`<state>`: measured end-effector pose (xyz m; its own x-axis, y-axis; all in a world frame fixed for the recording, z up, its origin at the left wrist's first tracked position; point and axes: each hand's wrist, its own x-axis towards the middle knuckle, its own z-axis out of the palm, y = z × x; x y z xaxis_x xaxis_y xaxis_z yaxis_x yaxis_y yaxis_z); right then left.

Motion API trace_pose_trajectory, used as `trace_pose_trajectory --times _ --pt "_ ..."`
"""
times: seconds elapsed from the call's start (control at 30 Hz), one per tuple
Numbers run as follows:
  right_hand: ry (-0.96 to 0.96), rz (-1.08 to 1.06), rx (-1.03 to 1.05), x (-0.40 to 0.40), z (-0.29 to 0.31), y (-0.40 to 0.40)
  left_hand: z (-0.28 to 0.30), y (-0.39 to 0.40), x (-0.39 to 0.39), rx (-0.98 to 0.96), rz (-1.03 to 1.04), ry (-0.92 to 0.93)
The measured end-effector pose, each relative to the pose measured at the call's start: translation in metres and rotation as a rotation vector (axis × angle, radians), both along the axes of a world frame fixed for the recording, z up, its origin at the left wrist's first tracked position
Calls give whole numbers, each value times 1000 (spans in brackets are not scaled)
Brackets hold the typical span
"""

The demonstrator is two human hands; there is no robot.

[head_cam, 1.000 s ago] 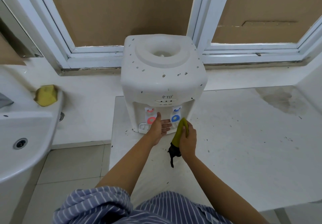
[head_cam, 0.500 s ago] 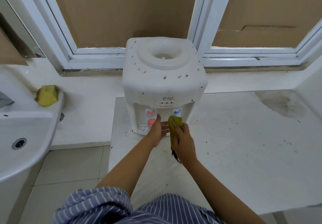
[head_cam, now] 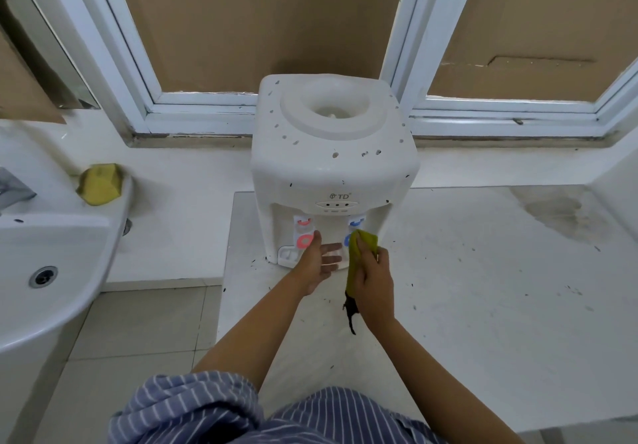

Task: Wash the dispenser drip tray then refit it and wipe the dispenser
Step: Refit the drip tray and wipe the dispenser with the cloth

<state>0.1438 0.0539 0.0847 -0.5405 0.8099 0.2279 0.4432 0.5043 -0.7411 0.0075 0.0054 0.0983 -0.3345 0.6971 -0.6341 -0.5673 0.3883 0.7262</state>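
Head view shows us near the frame's centre: our right hand [head_cam: 371,279] grips a yellow-green cleaning cloth [head_cam: 359,257] against the blue tap, while our left hand [head_cam: 319,259] lies spread over the white plastic drip tray [head_cam: 288,256], apparently seated at the base of the white speckled countertop water dispenser [head_cam: 333,157]. We judge wiping underway; next, upward strokes over the body.

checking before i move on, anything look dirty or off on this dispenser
Yes: dark specks dot the dispenser top and front, more scatter over the counter, and a brownish stain marks its far right corner.
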Motion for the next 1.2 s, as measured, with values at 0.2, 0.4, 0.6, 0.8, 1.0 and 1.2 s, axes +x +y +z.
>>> trace_pose_trajectory --times 0.2,0.4,0.6,0.8,1.0,1.2 --pt "-28 47 -51 -13 1 -12 3 6 0 45 28 3" --pt "18 16 23 1 -2 -1 -3 6 -3 16 42 13" --pt "-109 52 -36 1 -16 7 -4 6 -2 13 32 28" --pt "-4 -41 -28 0 -5 3 -3 3 -3 17 28 28" --pt "-148 16 -47 -6 -13 6 -1 2 -1 16 18 27" --pt "-51 -34 -105 -2 -11 -5 1 -1 -1 17 4 34"
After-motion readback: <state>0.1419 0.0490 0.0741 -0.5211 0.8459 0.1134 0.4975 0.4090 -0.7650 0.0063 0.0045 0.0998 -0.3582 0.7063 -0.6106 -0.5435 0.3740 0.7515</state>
